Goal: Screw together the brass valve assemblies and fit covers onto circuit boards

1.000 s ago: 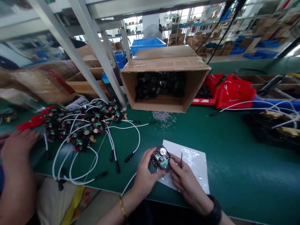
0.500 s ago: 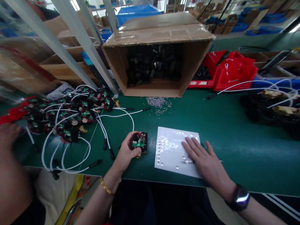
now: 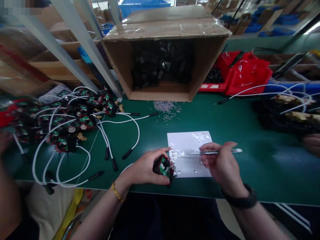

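My left hand [image 3: 145,168] grips a small black and red module with a green circuit board [image 3: 163,166] near the table's front edge, beside the white sheet [image 3: 186,143]. A white wire trails from the module to the left. My right hand [image 3: 220,161] is closed on thin metal tweezers [image 3: 212,152], held level over the sheet with the tips pointing left. Several small shiny discs [image 3: 172,160] lie in a column along the sheet's left edge.
A pile of similar modules with white probe cables [image 3: 75,123] covers the left of the green table [image 3: 240,126]. A cardboard box [image 3: 162,50] of black parts lies on its side behind, small metal pins [image 3: 166,106] before it. Red bins [image 3: 240,80] stand right. Another person's arm [image 3: 10,193] is at left.
My right hand lifted off the sheet, where it lay flat, and now holds the tweezers. My left hand moved the module right, up to the sheet's edge.
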A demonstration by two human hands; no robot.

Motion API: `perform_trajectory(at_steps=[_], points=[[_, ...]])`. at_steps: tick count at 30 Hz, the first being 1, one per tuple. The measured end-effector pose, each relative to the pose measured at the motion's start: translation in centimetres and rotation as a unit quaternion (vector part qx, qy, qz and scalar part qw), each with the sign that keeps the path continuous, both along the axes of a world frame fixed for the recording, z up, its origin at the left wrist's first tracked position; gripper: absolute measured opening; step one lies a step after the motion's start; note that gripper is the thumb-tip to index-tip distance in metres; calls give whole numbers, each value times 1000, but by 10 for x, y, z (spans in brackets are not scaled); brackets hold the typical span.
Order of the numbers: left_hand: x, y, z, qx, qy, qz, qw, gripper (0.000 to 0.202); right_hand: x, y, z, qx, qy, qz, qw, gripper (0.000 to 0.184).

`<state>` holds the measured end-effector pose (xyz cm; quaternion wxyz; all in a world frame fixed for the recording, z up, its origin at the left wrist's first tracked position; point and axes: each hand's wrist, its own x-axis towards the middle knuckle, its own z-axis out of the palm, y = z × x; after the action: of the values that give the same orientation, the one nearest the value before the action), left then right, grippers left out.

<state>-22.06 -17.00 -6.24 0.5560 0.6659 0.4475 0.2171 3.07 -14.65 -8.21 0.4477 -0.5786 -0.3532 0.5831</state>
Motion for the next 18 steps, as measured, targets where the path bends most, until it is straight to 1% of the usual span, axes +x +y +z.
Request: perform_trajectory(at_steps=[1,2,5,7,10,14,18], points=[[3,4,-2,6,23,-17,1000,56,-12,3,-8,-17,36,12,999,70],[5,8,-4,7,43,-34,998,62,-22,6,-16,-14,48,21,999,65],[8,15,-11,7,81,-57,995,79,-40,11,-36,27,10,35,999,52],[7,16,-14,8,82,-53,995,81,-43,10,-43,39,-17,33,999,46],[6,15,-15,3,57,-41,998,80,-45,6,-48,49,-43,28,997,43],[4,15,-17,-6,48,-32,998,80,-47,3,-48,56,-75,20,995,40],[4,16,-21,-10,63,-33,997,79,-46,4,-48,56,-83,49,994,37]])
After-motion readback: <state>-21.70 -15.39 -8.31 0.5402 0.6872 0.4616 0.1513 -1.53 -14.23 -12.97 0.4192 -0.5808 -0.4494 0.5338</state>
